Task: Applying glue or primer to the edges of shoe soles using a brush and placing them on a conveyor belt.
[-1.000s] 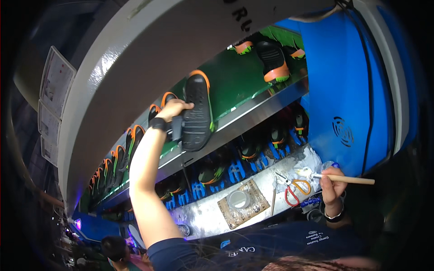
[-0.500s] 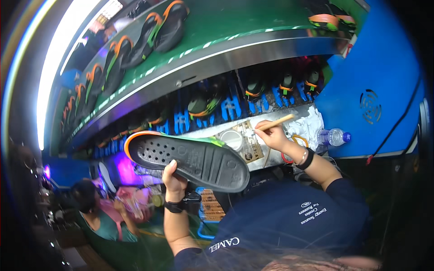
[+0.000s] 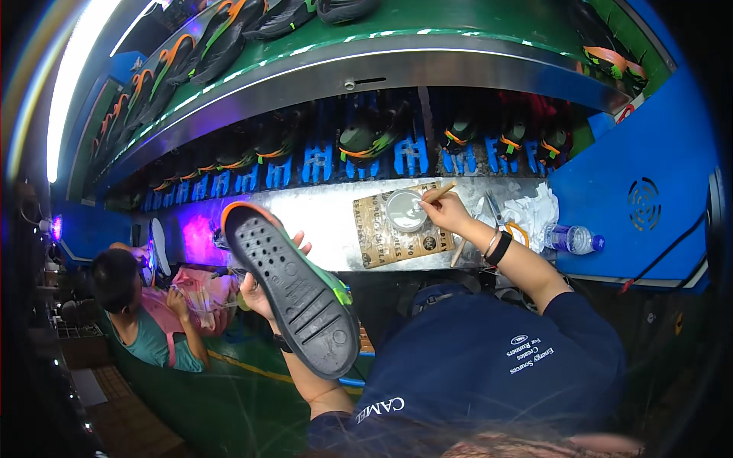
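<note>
In my left hand (image 3: 261, 299) is a shoe sole (image 3: 294, 294), black underneath with round holes, and orange and green along its edge. My thumb is at one side of it and fingertips show past the other; the palm is partly hidden behind it. My right hand (image 3: 452, 214) is closed round a brush (image 3: 438, 192) with a wooden handle, held at a round cup (image 3: 405, 220) of whitish liquid. The brush's tip is hard to make out at the cup's rim. Under the cup lies a piece of printed brown cardboard (image 3: 374, 252).
Crumpled white paper (image 3: 534, 210), scissors with orange handles (image 3: 517, 231) and a plastic bottle (image 3: 574, 239) lie to the right on the metal bench (image 3: 305, 221). Behind it, several shoes stand on blue holders (image 3: 412, 156) beneath a green conveyor (image 3: 458, 23). Another person (image 3: 145, 305) sits at the left.
The sole has tilted steeper and come lower and nearer to me. My right hand has moved left with the brush, from beside the cup to its rim. My view has shifted.
</note>
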Demonstrator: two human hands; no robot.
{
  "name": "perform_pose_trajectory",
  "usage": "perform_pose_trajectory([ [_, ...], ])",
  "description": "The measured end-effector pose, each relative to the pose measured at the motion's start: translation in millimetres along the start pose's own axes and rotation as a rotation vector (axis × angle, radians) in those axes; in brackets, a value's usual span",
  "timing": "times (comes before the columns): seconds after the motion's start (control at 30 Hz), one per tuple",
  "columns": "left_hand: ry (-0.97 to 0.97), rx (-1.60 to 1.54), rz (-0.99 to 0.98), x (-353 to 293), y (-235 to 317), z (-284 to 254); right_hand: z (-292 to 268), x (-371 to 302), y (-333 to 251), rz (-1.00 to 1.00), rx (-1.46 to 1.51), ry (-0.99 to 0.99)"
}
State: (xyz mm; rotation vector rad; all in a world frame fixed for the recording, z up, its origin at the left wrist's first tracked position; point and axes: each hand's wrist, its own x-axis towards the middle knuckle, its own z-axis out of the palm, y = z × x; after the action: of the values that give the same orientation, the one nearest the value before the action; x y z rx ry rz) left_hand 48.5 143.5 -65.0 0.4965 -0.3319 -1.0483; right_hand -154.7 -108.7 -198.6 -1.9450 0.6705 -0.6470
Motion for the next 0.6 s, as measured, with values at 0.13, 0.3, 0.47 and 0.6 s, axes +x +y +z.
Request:
perform_pose_trajectory([
  [0.13,-0.024,0.095,-0.091,10.1,-5.4,9.5,-11.4,-2.2,-16.2,0.026,0.038,0.003],
  [0.3,0.054,0.173,-0.210,14.9,-13.4,-8.6,-19.0,-8.3,-11.7,0.018,-0.034,-0.172],
  [0.47,0.306,0.025,-0.449,27.4,-32.1,42.5,-22.3,-9.3,-3.7,0.038,0.076,-0.078],
  [0.6,0.324,0.086,-0.604,26.9,-39.8,62.1,-44.3,0.5,-69.3,-0.076,0.485,0.148],
])
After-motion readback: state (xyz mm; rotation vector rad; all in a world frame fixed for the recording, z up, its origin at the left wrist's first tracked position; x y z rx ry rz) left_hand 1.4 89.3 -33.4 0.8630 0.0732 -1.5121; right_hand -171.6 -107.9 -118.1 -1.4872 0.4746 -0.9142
